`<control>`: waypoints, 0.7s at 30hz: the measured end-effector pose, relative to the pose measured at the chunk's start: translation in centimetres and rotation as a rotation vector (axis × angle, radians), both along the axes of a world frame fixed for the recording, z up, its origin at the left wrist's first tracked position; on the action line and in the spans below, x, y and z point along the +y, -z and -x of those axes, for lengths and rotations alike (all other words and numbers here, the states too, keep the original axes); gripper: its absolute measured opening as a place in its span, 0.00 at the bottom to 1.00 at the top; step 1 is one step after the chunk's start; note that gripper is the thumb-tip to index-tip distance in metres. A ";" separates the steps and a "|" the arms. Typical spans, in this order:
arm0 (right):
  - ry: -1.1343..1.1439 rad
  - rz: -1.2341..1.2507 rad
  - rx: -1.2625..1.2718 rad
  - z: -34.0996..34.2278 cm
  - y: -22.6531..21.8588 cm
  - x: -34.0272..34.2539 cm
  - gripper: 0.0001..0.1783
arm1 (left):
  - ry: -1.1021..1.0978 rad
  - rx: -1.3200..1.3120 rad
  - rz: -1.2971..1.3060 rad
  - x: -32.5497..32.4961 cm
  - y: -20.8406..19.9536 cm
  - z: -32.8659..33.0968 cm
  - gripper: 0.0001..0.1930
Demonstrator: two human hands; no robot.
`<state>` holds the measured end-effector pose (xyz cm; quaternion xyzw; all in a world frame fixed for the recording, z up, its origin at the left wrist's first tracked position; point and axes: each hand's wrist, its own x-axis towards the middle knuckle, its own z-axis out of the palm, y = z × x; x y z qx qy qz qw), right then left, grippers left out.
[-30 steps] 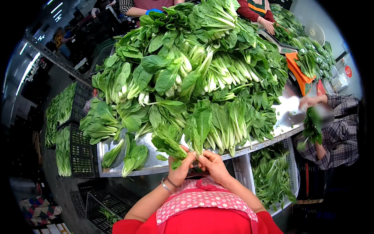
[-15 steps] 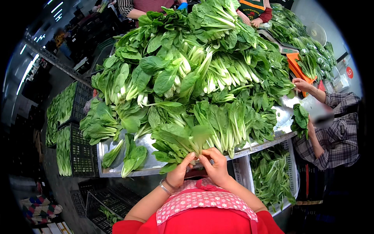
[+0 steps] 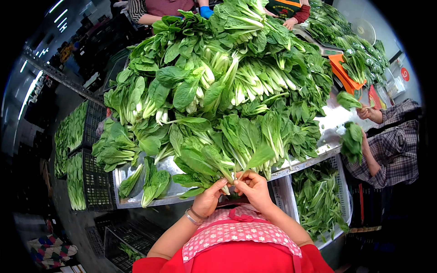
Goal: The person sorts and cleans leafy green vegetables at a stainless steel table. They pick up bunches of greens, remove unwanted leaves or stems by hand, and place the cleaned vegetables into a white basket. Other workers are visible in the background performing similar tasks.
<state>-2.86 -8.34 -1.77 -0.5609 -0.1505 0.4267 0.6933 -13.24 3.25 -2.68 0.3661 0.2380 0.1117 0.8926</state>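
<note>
At the table's near edge, my left hand is closed round the stem ends of a small bunch of bok choy, its leaves fanning away from me to the left. Beside it, my right hand pinches the stem of a single bok choy leaf, which tilts up to the right. The fingertips of both hands nearly meet at the pale stem bases. Just beyond them, more bok choy lies in a row with its white stems toward me.
A large heap of bok choy covers most of the metal table. Loose leaves fill a white crate below right; black crates stand left. At right, a co-worker in a checked sleeve holds greens in both hands. Other people stand across the heap.
The leaf in my right hand, blurred before, now stands out to the right of the bunch. The co-worker at right has lifted a leafy piece off the pile.
</note>
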 end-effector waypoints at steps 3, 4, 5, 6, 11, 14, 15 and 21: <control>-0.035 0.001 0.077 0.1 -0.1 -1.2 0.10 | 0.094 -0.002 0.064 -0.1 0.7 0.3 0.14; -0.050 0.002 0.110 0.1 0.0 -1.7 0.09 | 0.133 -0.004 0.093 -0.1 0.9 0.4 0.13; 0.015 -0.049 0.157 0.1 0.2 -2.4 0.09 | 0.122 -0.050 0.142 -0.2 1.3 0.3 0.13; 0.081 -0.100 0.203 0.2 0.5 -3.1 0.09 | 0.111 -0.094 0.192 -0.3 1.6 0.1 0.13; 0.478 -0.303 0.259 1.7 0.4 -4.5 0.08 | 0.141 -0.134 0.193 -2.1 0.1 -2.0 0.12; 0.646 -0.365 0.186 0.2 0.6 -6.3 0.07 | 0.046 -0.110 0.307 -2.5 0.3 -2.5 0.12; 0.718 -0.417 0.173 -0.9 0.9 -7.4 0.07 | -0.001 -0.104 0.376 -2.2 0.4 -2.6 0.12; 1.191 -0.540 0.921 -12.2 8.0 -20.4 0.33 | -0.074 -0.128 0.211 0.6 0.8 -2.4 0.14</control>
